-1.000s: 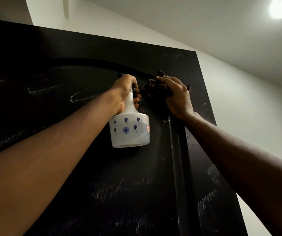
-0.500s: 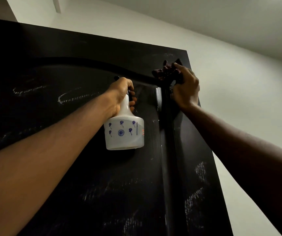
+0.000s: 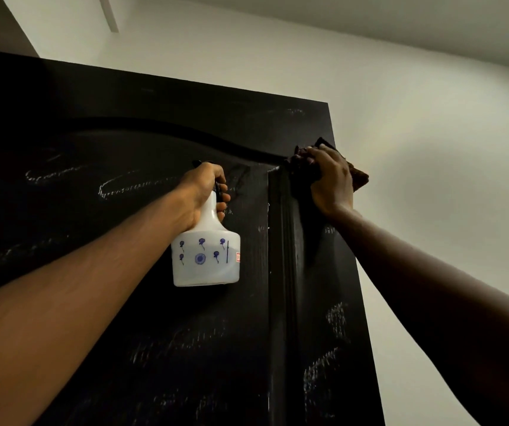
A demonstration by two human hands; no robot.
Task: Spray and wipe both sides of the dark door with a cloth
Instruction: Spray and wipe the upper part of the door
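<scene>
Dark panelled door [image 3: 93, 167] with raised arch moulding fills the frame, seen from below, upright against the wall. The dark reddish-brown bunched cloth [image 3: 358, 177] is at the door's top right corner, pressed on the face just inside the right edge, by the end of the arch moulding. Right grip [image 3: 331, 182], a bare hand, sits on top of it with fingers bent over the wad, clamped on the cloth, and bits of cloth stick out on both sides of the hand. White translucent plastic spray bottle [image 3: 206, 259] with blue flower prints is held up in front of the upper middle panel, near the face; contact can't be told. Left grip [image 3: 204, 189] is wrapped round its neck and trigger, closed on the bottle, nozzle hidden behind the fingers.

Progress, as a judgement: wiping is under way on this side only, at the top corner. Pale chalky streaks show on the left panel, lower panel and right stile below the cloth, so most of this face looks undone. Can't tell if the streaks are dust or spray residue. The other side isn't visible, so assume it's left. Plain white wall [image 3: 431, 149] and ceiling sit behind.
</scene>
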